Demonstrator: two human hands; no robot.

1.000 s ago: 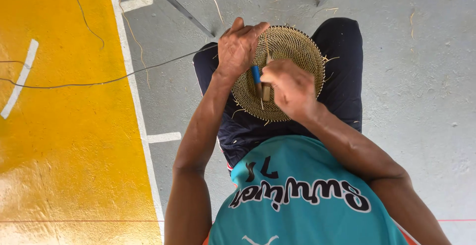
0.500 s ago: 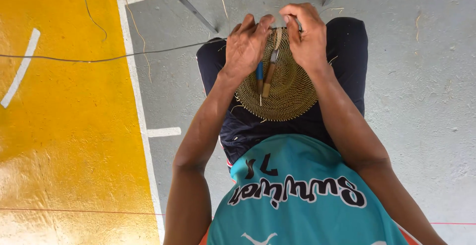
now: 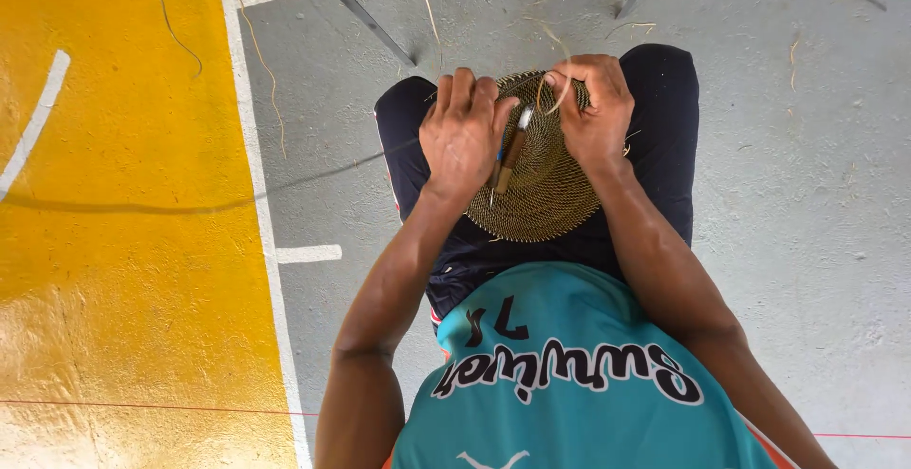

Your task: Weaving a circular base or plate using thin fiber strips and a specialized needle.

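A round woven disc of coiled straw [image 3: 546, 189] rests on my lap, over dark shorts. My left hand [image 3: 463, 132] grips the disc's far left edge, with a slim tool with a blue and wooden handle [image 3: 506, 158] tucked under its fingers and lying across the weave. My right hand [image 3: 593, 108] closes on the far rim and pinches a pale straw strand [image 3: 553, 99] that loops up from the edge. Both hands sit close together at the disc's far side.
I sit on a grey concrete floor [image 3: 807, 203] strewn with loose straw strands. A yellow painted area [image 3: 123, 241] with white lines lies to the left. Two thin metal legs [image 3: 356, 6] stand ahead. A dark cord crosses the floor at left.
My right hand moved from the disc's middle up to its far rim and took up the straw strand. The tool shifted from the right hand to under my left fingers.
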